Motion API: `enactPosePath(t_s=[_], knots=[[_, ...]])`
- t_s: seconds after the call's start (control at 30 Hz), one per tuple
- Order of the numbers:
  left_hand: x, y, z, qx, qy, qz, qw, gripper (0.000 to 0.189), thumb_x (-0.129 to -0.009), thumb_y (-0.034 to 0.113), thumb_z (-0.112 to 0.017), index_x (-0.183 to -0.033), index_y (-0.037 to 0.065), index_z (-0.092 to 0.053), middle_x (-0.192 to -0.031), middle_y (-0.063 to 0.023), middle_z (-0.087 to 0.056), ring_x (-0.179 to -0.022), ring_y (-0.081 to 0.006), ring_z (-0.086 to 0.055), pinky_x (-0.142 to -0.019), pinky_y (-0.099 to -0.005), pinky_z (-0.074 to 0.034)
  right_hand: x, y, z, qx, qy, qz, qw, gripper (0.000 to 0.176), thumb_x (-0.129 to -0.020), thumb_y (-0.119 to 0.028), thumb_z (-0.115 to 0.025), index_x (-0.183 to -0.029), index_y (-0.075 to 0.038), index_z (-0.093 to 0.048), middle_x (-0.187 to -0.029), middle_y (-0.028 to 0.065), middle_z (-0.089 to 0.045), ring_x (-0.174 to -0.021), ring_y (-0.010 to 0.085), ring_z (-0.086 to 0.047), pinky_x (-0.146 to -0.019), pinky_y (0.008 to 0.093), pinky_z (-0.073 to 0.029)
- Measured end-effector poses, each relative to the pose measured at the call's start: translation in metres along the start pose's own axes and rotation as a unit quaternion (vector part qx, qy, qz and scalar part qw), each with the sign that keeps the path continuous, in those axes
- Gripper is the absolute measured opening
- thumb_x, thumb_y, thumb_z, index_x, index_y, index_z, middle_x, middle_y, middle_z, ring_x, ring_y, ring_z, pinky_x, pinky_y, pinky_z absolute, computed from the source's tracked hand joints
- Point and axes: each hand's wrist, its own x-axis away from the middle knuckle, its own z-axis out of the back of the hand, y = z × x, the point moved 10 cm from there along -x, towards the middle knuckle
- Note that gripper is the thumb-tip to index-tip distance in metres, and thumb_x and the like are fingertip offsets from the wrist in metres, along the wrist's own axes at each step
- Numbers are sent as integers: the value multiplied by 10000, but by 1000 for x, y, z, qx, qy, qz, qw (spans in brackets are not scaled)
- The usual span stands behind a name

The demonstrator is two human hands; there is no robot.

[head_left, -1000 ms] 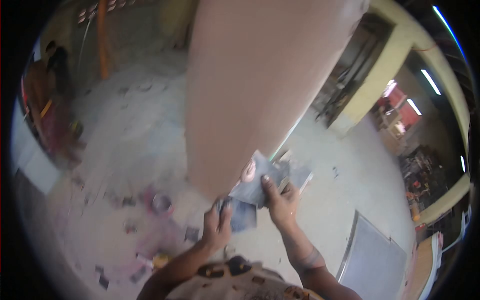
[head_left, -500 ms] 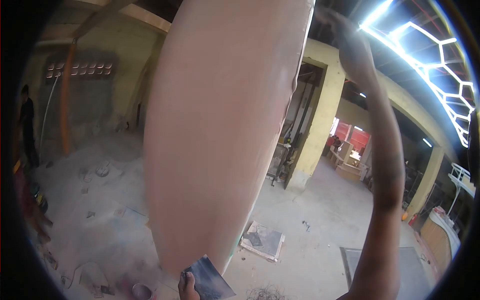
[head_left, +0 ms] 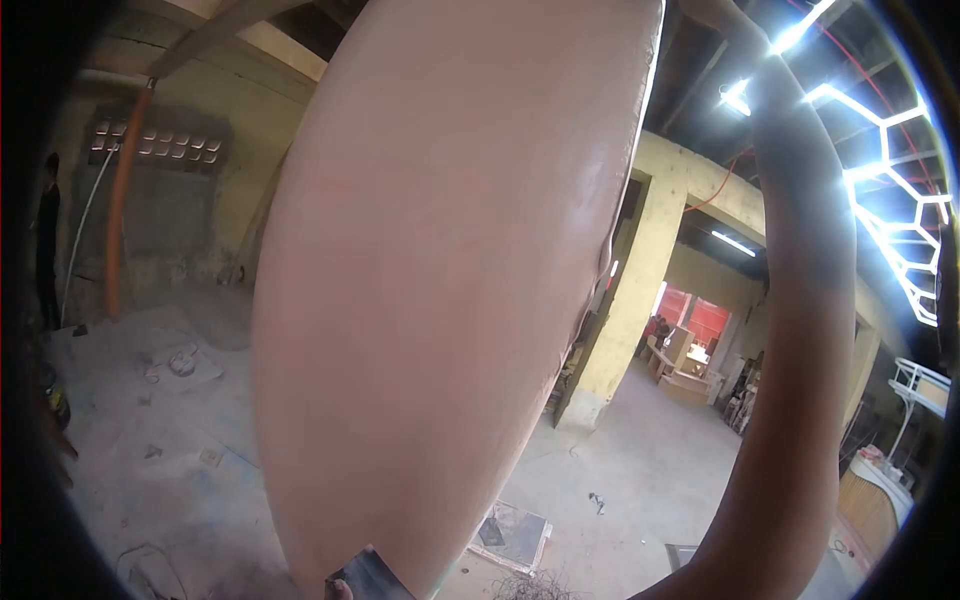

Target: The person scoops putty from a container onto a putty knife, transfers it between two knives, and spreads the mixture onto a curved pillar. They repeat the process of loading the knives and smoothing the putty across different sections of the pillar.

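A tall, curved, pinkish board-like form [head_left: 440, 280] fills the middle of the view, narrowing toward the bottom. Its right edge is rough and pale. At the bottom, my left hand [head_left: 341, 591] is mostly cut off by the frame; a fingertip shows against a dark sheet of sandpaper [head_left: 372, 578] that it grips in front of the form's lower end. My right arm stretches up along the right side. At the top edge, my right hand [head_left: 712, 12] is partly out of frame, close to the form's upper right edge; its fingers cannot be made out.
On the dusty floor [head_left: 640, 480] lies a square tray-like board [head_left: 520, 535] with a dark piece on it. An orange pole [head_left: 122, 220] and a person in dark clothes [head_left: 48, 240] are at left. A yellow pillar [head_left: 625, 310] stands behind the form; a white-railed structure [head_left: 885, 470] is at right.
My view has shifted, so the form appears larger and closer. The left hand and sandpaper sit lower in the frame. My right arm appears larger and its hand reaches farther up, partly out of view.
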Motion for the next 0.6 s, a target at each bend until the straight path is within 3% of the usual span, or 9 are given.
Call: enactPosePath(t_s=[0.23,0.3,0.47,0.57,0.6], knots=[[-24,6,-15,-4,-11,6,1000,565,-1065,441,-527,-1397,-15,-548,-1355,-101,-578,-1235,-228,-510,-1061,-347,-415,-12,2,-29,77,-67,16,995,514,-956,-4,-439,-1428,-175,-552,-1348,223,-627,-1269,400,-577,-1062,489,-468],[-25,10,-15,-9,-11,8,1000,566,-1064,441,-527,-1398,-15,-548,-1357,-100,-577,-1237,-228,-508,-1062,-347,-413,6,-1,-33,103,-98,-59,988,463,-1004,-62,-442,-1428,-217,-542,-1338,226,-628,-1244,405,-590,-1048,489,-475],[-25,21,-18,-14,-10,7,1000,568,-1064,444,-527,-1399,-15,-547,-1362,-99,-574,-1240,-228,-505,-1067,-348,-409,8,-13,-18,141,-161,-2,977,522,-996,-33,-402,-1466,-244,-483,-1321,216,-639,-1197,418,-613,-1031,490,-481],[-24,22,-21,-17,-11,12,1000,570,-1064,445,-527,-1400,-15,-547,-1365,-98,-572,-1243,-229,-503,-1069,-348,-406,-5,7,-13,81,-95,-28,992,565,-966,14,-379,-1451,-243,-514,-1316,215,-643,-1215,416,-606,-1026,488,-485],[-24,24,-22,-18,-11,13,1000,570,-1064,446,-527,-1400,-14,-547,-1367,-97,-572,-1243,-229,-502,-1070,-348,-405,-14,19,-22,75,-93,10,993,596,-952,34,-372,-1456,-251,-513,-1335,209,-634,-1223,413,-603,-1025,487,-489]])
